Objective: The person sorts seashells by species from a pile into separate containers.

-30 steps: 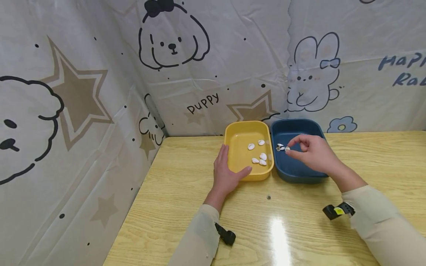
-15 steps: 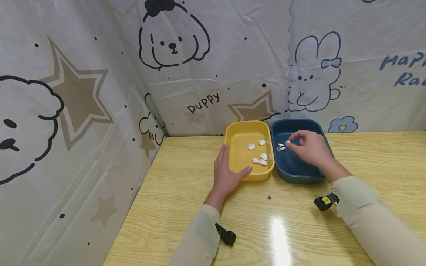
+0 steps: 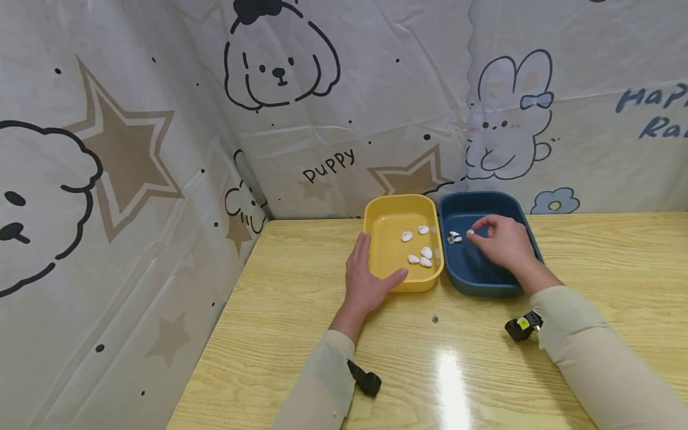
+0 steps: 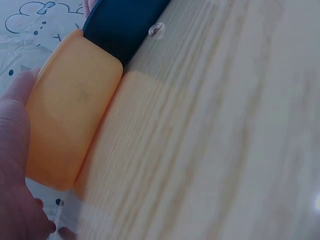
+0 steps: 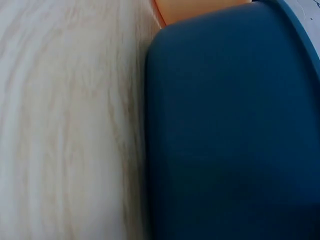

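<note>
My left hand (image 3: 366, 283) holds the near left corner of a yellow plastic box (image 3: 384, 239), thumb over the front rim and fingers along the left side. Inside that box lie several white seashells (image 3: 407, 236). Over the dark blue box (image 3: 464, 272), my right hand (image 3: 504, 242) pinches a small whitish shell (image 3: 470, 232) between thumb and forefinger, its lower part hidden by the fingertips. A little cluster of small white and brownish shells (image 3: 454, 237) lies left of it on the blue floor. The right wrist view shows only the blue box's outer wall (image 5: 225, 120), without the hand.
Both boxes stand side by side on a wood-grain table (image 3: 290, 298), against a printed curtain (image 3: 333, 131) at the back. A small shiny round spot (image 3: 435, 319) shows on the tabletop in front of them. Another curtain side (image 3: 134, 251) closes the left.
My right hand has moved slightly away from the shell cluster toward the right in the blue box, still pinching the small shell. The left hand has stayed on the yellow box.
</note>
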### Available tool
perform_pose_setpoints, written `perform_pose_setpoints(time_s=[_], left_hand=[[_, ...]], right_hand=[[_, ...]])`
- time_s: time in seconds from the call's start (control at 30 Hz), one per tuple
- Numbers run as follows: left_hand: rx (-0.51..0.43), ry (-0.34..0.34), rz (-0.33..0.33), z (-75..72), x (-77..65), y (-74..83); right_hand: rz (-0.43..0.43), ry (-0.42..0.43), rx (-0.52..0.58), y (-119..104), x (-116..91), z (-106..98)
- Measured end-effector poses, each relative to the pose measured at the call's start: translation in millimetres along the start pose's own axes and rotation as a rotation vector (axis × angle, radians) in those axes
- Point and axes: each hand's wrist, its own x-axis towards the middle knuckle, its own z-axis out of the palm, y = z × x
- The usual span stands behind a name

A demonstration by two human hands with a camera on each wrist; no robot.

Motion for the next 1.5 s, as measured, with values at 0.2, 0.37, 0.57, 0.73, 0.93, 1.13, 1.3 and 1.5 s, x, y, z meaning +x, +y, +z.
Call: perform_pose_setpoints(time_s=[0.2, 0.37, 0.57, 0.73, 0.93, 1.13, 1.3, 1.5], left_hand=[[0.004, -0.001, -0.002, 0.2, 0.2, -0.3], [0.003, 0.0, -0.009, 0.8, 0.3, -0.4], [-0.005, 0.001, 0.003, 0.3, 0.6, -0.8], [-0.011, 0.001, 0.025, -0.7, 1.1, -0.9], [-0.003, -0.001, 0.016, -0.1, 0.9, -1.3], [-0.003, 0.0, 0.015, -0.7, -0.2, -1.0], [-0.007, 0.004, 0.016, -0.8, -0.6, -1.0], [0.001, -0.002, 0.015, -0.7, -0.2, -0.5]], right_hand=[[0.016, -0.016, 0.009, -0.9, 0.1, 1.6], [0.03, -0.027, 0.013, -0.1, 0.7, 2.1], [0.024, -0.02, 0.007, 0.3, 0.8, 2.3], [0.019, -0.008, 0.004, -0.8, -0.1, 1.6], [0.004, 0.012, 0.015, -3.1, -1.7, -1.3], [-0.053, 0.036, 0.036, -17.8, -11.8, -6.2], [-0.114, 0.016, 0.048, -33.9, -28.5, -8.0], [-0.179, -0.009, 0.059, -48.3, -52.8, -7.9]])
